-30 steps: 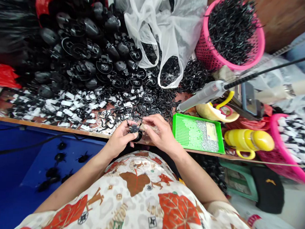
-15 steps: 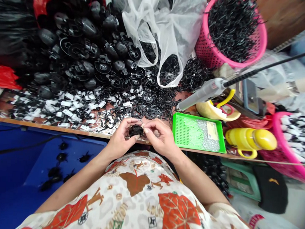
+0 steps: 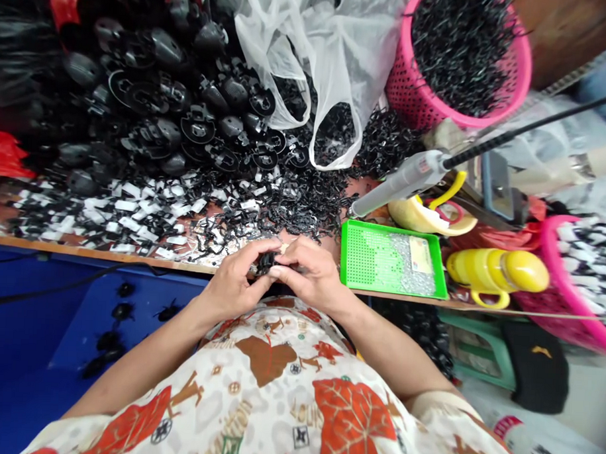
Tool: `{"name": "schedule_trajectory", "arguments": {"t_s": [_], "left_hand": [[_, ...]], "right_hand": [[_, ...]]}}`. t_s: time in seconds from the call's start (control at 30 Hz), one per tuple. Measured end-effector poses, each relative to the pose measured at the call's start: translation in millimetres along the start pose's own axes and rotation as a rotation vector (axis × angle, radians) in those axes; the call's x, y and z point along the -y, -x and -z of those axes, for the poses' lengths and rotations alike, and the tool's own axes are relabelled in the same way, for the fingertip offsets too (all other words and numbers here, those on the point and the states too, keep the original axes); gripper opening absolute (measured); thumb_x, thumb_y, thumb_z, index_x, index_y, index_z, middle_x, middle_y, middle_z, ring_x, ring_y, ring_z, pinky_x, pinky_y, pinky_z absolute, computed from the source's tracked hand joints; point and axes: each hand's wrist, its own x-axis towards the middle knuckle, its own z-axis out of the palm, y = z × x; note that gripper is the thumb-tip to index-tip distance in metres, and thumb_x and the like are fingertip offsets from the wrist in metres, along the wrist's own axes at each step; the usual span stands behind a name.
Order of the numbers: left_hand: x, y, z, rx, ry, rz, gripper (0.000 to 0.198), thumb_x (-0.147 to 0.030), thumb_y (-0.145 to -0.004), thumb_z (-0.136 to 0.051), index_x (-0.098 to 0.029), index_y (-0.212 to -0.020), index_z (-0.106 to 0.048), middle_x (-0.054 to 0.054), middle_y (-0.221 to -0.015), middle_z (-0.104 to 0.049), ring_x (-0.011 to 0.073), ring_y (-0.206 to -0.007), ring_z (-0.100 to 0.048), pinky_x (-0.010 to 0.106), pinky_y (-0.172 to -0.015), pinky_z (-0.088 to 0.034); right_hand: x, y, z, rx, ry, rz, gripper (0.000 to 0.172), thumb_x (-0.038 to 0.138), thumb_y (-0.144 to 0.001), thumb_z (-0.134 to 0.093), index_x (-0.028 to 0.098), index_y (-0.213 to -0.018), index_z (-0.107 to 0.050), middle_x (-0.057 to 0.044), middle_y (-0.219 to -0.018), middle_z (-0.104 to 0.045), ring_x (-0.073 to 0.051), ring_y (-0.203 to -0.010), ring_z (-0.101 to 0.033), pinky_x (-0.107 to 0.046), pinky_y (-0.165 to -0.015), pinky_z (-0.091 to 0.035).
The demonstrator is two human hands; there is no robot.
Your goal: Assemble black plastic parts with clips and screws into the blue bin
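Observation:
A small round black plastic part (image 3: 266,261) sits between both my hands at the near edge of the wooden table (image 3: 83,251). My left hand (image 3: 234,281) wraps its fingers round the part from the left. My right hand (image 3: 308,273) pinches the same part from the right, fingers pressed together. Most of the part is hidden by my fingers. Just beyond my hands lies a spread of small black and white clips (image 3: 134,214), and behind it a heap of round black housings (image 3: 187,117).
A green tray (image 3: 361,262) with small silver bits lies right of my hands. Behind it rest a grey tool with a black cable (image 3: 409,179), a yellow jug (image 3: 495,272), a pink basket (image 3: 416,105) of black clips and a clear bag (image 3: 333,56). A blue bin (image 3: 56,324) holds several black parts.
My hands have closed together round the black part and drawn slightly nearer to my body. The part showed more openly a second ago and is now mostly covered.

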Motion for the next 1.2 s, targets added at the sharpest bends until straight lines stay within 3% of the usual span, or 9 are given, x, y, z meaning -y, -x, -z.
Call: {"name": "schedule_trajectory", "arguments": {"t_s": [0.13,0.27,0.47,0.7,0.77,0.83,0.97,1.1,1.2], "left_hand": [[2,-7,-3.9,0.039,0.159,0.248,0.051,-0.024,-0.077,-0.073,-0.025,-0.127,-0.063,0.004,-0.102,-0.069,0.0167,-0.076,-0.066,0.028,-0.07,-0.056],[0,-10,-4.6,0.233,0.567,0.628,0.042,-0.03,-0.074,-0.07,-0.022,-0.115,-0.067,-0.001,-0.074,-0.062,0.0101,-0.047,-0.052,0.019,-0.038,-0.038],[-1,-6,0.6,0.415,0.864,0.884,0.036,-0.024,-0.062,-0.076,-0.019,-0.097,-0.07,0.001,-0.071,-0.063,0.0051,-0.044,-0.04,0.013,-0.035,-0.021],[-3,-8,0.1,0.614,0.633,0.873,0.032,-0.028,-0.067,-0.074,-0.019,-0.097,-0.068,0.0,-0.076,-0.061,0.0034,-0.045,-0.034,0.014,-0.035,-0.022],[-5,-7,-8.0,0.486,0.393,0.647,0.033,-0.029,-0.072,-0.072,-0.02,-0.103,-0.067,0.002,-0.083,-0.064,0.0083,-0.052,-0.047,0.019,-0.041,-0.038],[-5,-8,-18.5,0.196,0.084,0.308,0.035,-0.027,-0.074,-0.073,-0.021,-0.108,-0.066,0.007,-0.101,-0.069,0.0185,-0.076,-0.064,0.03,-0.065,-0.057],[-1,-20,-35.7,-0.232,-0.253,-0.185,0.039,-0.019,-0.078,-0.071,-0.023,-0.117,-0.067,0.013,-0.136,-0.063,0.033,-0.129,-0.058,0.053,-0.112,-0.045],[-1,-36,-39.1,-0.178,0.138,0.07,0.042,-0.029,-0.085,-0.071,-0.026,-0.126,-0.063,0.008,-0.121,-0.068,0.0256,-0.109,-0.069,0.042,-0.094,-0.059],[-8,-38,-38.9,-0.113,0.535,0.445,0.052,-0.036,-0.079,-0.077,-0.025,-0.126,-0.058,0.001,-0.095,-0.068,0.0169,-0.068,-0.07,0.029,-0.058,-0.059]], "right_hand": [[-8,-4,11,0.083,0.007,-0.072,0.016,0.034,-0.095,-0.067,0.02,-0.102,-0.071,-0.004,-0.094,-0.067,-0.016,-0.086,-0.065,-0.031,-0.076,-0.055],[-3,-9,27,0.355,0.273,0.091,0.018,0.027,-0.101,-0.057,0.021,-0.108,-0.071,-0.008,-0.105,-0.07,-0.02,-0.1,-0.064,-0.038,-0.092,-0.053],[22,-6,35,0.65,0.549,0.187,0.017,0.023,-0.102,-0.052,0.018,-0.104,-0.068,-0.009,-0.101,-0.071,-0.02,-0.092,-0.065,-0.036,-0.086,-0.051],[40,6,38,0.755,0.573,0.168,0.017,0.015,-0.102,-0.046,0.01,-0.106,-0.061,-0.014,-0.097,-0.07,-0.022,-0.09,-0.065,-0.038,-0.081,-0.052],[35,9,32,0.658,0.531,0.042,0.016,0.014,-0.1,-0.045,0.01,-0.102,-0.06,-0.015,-0.097,-0.069,-0.023,-0.089,-0.064,-0.039,-0.082,-0.052],[27,11,20,0.44,0.344,-0.216,0.011,0.016,-0.098,-0.048,0.014,-0.094,-0.058,-0.011,-0.091,-0.067,-0.02,-0.083,-0.062,-0.036,-0.076,-0.052],[18,9,-2,-0.007,-0.511,-0.749,0.02,0.033,-0.097,-0.047,0.02,-0.082,-0.05,0.005,-0.07,-0.053,-0.009,-0.054,-0.046,-0.022,-0.052,-0.043],[18,11,35,0.024,-0.759,-0.797,0.025,0.044,-0.089,-0.062,0.018,-0.09,-0.064,0.003,-0.072,-0.061,-0.007,-0.051,-0.049,-0.02,-0.046,-0.04],[6,16,93,-0.466,-0.326,-0.515,0.027,0.046,-0.09,-0.065,0.021,-0.099,-0.07,0.0,-0.084,-0.068,-0.008,-0.064,-0.058,-0.021,-0.057,-0.048]]}}
